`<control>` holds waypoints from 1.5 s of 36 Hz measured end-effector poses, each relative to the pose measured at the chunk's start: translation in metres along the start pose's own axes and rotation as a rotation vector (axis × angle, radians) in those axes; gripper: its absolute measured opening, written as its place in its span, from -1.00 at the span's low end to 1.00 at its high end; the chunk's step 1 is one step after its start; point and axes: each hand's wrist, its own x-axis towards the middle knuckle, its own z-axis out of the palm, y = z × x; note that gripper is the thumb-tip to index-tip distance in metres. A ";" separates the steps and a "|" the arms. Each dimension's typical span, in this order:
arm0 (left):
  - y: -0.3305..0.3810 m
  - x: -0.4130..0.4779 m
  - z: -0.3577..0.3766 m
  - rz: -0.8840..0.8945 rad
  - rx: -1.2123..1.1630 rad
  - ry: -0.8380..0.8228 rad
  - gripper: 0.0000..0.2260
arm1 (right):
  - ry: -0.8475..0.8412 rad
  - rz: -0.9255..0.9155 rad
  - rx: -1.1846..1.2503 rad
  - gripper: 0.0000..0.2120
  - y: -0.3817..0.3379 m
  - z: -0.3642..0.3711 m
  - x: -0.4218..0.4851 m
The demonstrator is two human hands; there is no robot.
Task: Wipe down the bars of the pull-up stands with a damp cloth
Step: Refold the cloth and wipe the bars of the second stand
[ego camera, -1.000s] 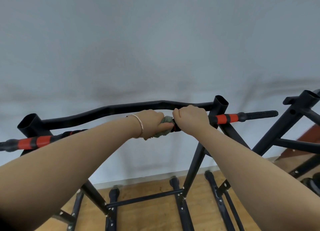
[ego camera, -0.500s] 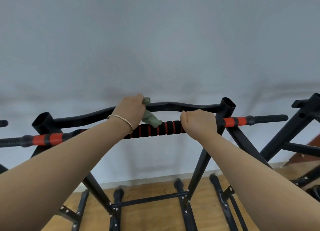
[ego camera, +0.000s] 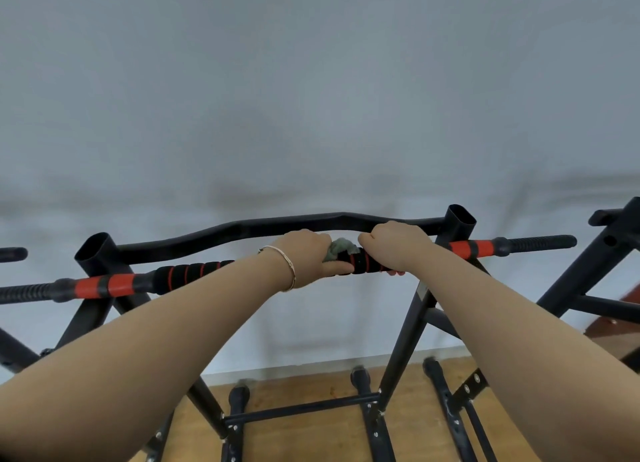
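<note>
**Now both hands close on the padded bar, cloth between them**

Seen from the head camera, the padded bar (ego camera: pixel 194 273) of the pull-up stand (ego camera: pixel 408 330) runs from nine to three o'clock across the lower middle of the view. It is black foam ringed with red, with solid red bands near both posts.

The left hand (ego camera: pixel 308 259) is wrapped over the bar, and its grip is closed on a wadded grey-green cloth (ego camera: pixel 337 248) that it presses against the foam. The cloth bulges out at the hand's three o'clock side. A thin bracelet (ego camera: pixel 287 264) circles that wrist.

Just past the cloth, at its three o'clock, the right hand (ego camera: pixel 394 247) is clenched round the same bar, knuckles up. Its fingertips show under the foam, so this grip holds the bar itself. The cloth touches or nearly touches this fist; which one is hard to tell.

Behind both hands, toward twelve o'clock, a curved black top bar (ego camera: pixel 242 227) links the two open-topped posts. At six o'clock a low crossbar (ego camera: pixel 298 409) spans the feet on the wooden floor (ego camera: pixel 304 392). A second black stand (ego camera: pixel 588 271) rises at three o'clock, against the pale wall (ego camera: pixel 311 98).
</note>
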 end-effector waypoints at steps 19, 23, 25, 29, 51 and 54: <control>-0.006 -0.015 0.007 -0.057 0.100 0.156 -0.55 | -0.104 0.095 0.093 -0.69 -0.025 -0.006 0.005; -0.009 -0.012 0.007 -0.078 0.044 0.200 -0.59 | -0.047 0.009 -0.041 -0.78 -0.026 0.000 0.003; -0.009 -0.010 0.007 -0.095 0.025 0.229 -0.61 | 0.113 -0.094 -0.231 -0.91 -0.024 0.007 0.000; -0.010 -0.008 0.011 -0.142 -0.048 0.325 -0.66 | 0.206 0.007 -0.181 -0.78 -0.025 0.023 -0.009; -0.026 -0.031 -0.022 -0.328 -1.116 0.438 -0.46 | 0.412 -0.241 0.811 -0.70 -0.056 0.008 -0.021; -0.017 -0.037 -0.027 -0.321 -1.206 0.437 -0.48 | 0.431 -0.283 0.853 -0.65 -0.065 0.006 -0.023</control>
